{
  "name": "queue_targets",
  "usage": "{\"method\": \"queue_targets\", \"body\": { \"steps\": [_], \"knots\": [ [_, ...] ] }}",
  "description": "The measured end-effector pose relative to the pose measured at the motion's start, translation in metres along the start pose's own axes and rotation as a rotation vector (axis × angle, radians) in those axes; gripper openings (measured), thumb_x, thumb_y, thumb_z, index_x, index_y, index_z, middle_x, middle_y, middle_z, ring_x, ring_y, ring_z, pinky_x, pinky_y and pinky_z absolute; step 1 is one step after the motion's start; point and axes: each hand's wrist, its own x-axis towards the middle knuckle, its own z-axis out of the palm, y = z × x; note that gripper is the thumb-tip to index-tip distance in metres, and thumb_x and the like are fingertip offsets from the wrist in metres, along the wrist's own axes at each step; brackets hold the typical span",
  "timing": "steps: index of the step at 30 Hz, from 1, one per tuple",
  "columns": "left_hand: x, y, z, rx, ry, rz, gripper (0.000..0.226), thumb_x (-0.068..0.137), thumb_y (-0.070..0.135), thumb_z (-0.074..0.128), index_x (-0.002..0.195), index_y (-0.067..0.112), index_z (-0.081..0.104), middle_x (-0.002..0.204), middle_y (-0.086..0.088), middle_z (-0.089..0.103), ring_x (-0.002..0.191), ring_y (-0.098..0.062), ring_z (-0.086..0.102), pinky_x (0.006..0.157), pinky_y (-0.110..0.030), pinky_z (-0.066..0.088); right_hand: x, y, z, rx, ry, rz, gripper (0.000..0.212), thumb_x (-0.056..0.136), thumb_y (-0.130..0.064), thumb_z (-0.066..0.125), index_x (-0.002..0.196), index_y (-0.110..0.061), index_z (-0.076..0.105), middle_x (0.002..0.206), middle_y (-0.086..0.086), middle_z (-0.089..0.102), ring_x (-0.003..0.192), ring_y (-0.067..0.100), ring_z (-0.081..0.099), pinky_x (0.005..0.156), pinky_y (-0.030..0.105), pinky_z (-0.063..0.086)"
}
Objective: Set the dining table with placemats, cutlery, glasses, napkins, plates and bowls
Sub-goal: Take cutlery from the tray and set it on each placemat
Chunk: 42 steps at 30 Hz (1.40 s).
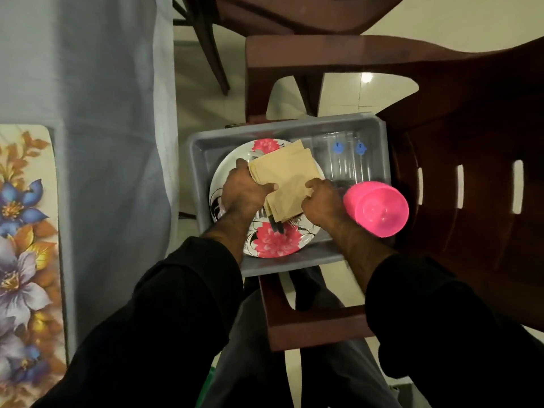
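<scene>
Both hands met on the napkins [287, 178], a stack of tan folded squares. The left hand [245, 192] gripped the stack's left edge, thumb on top and fingers curled beneath. The right hand [319, 203] pinched its lower right corner, fingers bent over the paper. The stack sat tilted, its far corner reaching toward the tub's back wall.

Under the napkins lay a plate [275, 244], white with pink flowers and black swirls; whether it was one plate or several stacked could not be told. Cutlery [276, 226] lay on the plate, dark handles poking out from beneath the stack's near edge, the rest hidden.

All of this sat in a grey tub [290, 262]. Clear glasses [348, 160] with small blue marks lay on their sides in its right half, just beside the napkins. Pink bowls [379, 209], nested, stood at the tub's right near corner, just beside the right wrist.

The tub rested on a brown chair [459, 142], with another chair [279, 16] farther off. To the left hung a pale blue tablecloth [112, 113] over the table, with a floral placemat [25, 231] lying on it at the frame's left edge, well apart from the tub. Black sleeves [164, 319] covered both forearms.
</scene>
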Motion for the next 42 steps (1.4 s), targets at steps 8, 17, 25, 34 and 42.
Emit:
{"method": "queue_targets", "body": {
  "steps": [8,17,25,34,42],
  "knots": [
    [0.015,0.000,0.000,0.051,-0.048,0.159,0.049,0.076,0.022,0.086,0.123,0.026,0.071,0.114,-0.004,0.072,0.105,-0.031,0.067,0.084,-0.037,0.054,0.011,-0.001,-0.003,-0.028,-0.011,0.011,0.054,0.083,-0.005,0.065,0.137,-0.010,0.062,0.138,0.016,0.053,0.122,0.034,0.059,0.107,0.038,0.050],
    [0.023,-0.009,-0.033,-0.340,-0.224,0.336,0.045,0.086,-0.009,0.077,0.081,0.033,0.061,0.077,0.015,0.061,0.066,0.010,0.055,0.066,-0.013,0.042,0.023,-0.029,-0.029,0.209,0.139,-0.132,0.107,0.070,-0.006,0.091,0.159,-0.017,0.033,0.147,0.007,0.048,0.127,0.023,0.053,0.098,0.028,0.051],
    [0.037,-0.014,-0.066,-0.588,-0.408,0.159,0.040,0.090,-0.019,0.066,0.086,0.020,0.061,0.073,0.013,0.069,0.076,-0.006,0.063,0.067,-0.027,0.054,0.031,-0.050,-0.070,0.595,-0.190,-0.167,0.037,0.084,0.001,0.082,0.117,-0.013,0.075,0.107,-0.001,0.079,0.100,0.010,0.075,0.086,0.028,0.060],
    [0.020,0.050,-0.055,-0.617,-0.311,0.035,0.031,0.092,-0.003,0.075,0.113,0.016,0.064,0.112,-0.012,0.074,0.107,-0.034,0.075,0.089,-0.053,0.064,0.053,-0.019,-0.145,0.434,0.199,-0.125,0.034,0.085,-0.004,0.082,0.118,-0.009,0.077,0.108,0.001,0.077,0.103,0.022,0.074,0.096,0.044,0.061],
    [0.018,0.076,-0.031,-0.434,-0.273,0.021,0.013,0.096,0.005,0.073,0.106,0.013,0.069,0.105,-0.014,0.077,0.087,-0.029,0.078,0.059,-0.032,0.054,0.063,0.050,-0.180,0.141,0.205,0.009,0.045,0.089,-0.008,0.081,0.132,-0.004,0.068,0.130,0.016,0.070,0.117,0.033,0.067,0.100,0.047,0.057]
  ]
}}
